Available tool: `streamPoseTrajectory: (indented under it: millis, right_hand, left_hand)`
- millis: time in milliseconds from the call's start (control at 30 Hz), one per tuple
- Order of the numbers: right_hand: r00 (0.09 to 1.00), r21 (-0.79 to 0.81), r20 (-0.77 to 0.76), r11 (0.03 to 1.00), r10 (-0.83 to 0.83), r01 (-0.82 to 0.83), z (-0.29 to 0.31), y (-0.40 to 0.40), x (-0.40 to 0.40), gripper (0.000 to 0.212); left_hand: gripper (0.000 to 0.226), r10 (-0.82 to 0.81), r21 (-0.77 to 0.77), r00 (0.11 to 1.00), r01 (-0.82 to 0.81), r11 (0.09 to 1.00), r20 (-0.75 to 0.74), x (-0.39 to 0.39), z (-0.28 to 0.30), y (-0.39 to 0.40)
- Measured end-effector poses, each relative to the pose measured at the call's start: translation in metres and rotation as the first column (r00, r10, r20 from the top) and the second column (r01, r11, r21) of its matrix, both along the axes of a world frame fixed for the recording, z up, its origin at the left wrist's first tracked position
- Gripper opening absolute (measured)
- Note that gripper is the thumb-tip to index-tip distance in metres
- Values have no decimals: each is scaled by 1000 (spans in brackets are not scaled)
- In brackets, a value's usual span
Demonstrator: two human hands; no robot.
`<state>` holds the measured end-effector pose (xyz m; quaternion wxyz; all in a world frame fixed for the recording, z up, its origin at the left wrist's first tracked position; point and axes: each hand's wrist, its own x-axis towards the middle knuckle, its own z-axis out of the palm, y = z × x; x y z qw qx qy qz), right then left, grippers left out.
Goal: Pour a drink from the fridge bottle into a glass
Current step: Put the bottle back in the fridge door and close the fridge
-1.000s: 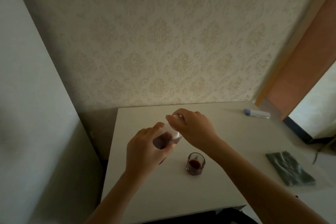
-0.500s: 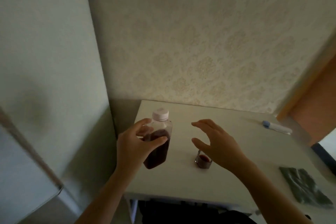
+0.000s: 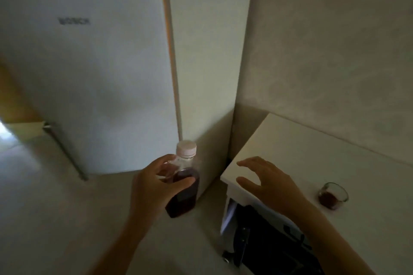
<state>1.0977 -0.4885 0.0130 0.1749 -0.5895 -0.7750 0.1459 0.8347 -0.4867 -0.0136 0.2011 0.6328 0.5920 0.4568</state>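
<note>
My left hand (image 3: pixel 154 187) grips a clear plastic bottle (image 3: pixel 183 194) of dark red drink, upright, with its pale pink cap (image 3: pixel 186 148) on. It is held in the air over the floor, in front of the white fridge (image 3: pixel 93 73), whose door is closed. My right hand (image 3: pixel 271 183) hovers with fingers spread above the left corner of the white table (image 3: pixel 312 154), holding nothing. A small glass (image 3: pixel 333 195) with dark red drink in its bottom stands on the table to the right of that hand.
The fridge's metal handle (image 3: pixel 64 152) runs along the door's lower left edge. A narrow gap separates the fridge side from the table. A dark chair or bag (image 3: pixel 268 243) sits under the table. Pale floor lies at the lower left.
The view has swung left from the table to the fridge. My left hand has carried the capped bottle off the table toward the fridge; my right hand has let go of the cap and opened.
</note>
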Motion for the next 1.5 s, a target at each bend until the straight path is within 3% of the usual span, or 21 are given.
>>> streamPoseTrajectory:
  millis: [200,533,767,1100,1500]
  right_hand:
    - [982,-38,-8,981,188,-188,18,7,-117,41]
    - [910,-4,5,910,414,-414,19,8,-349,39]
    - [840,16,12,840,542,-542,23,27,-508,37]
    - [763,8,25,763,647,-647,11,157,-689,40]
    - [864,94,73,859,498,-503,28,336,-807,41]
  left_hand:
    - [81,226,40,971,-224,974,-74,-115,7,-40]
    - [84,354,104,935,-351,931,-18,-320,17,-93]
    - [71,410,143,912,-405,903,-6,-460,21,-98]
    - [68,488,164,872,-489,857,49,-616,14,6]
    - [68,366,102,930,-367,925,33,-751,25,197]
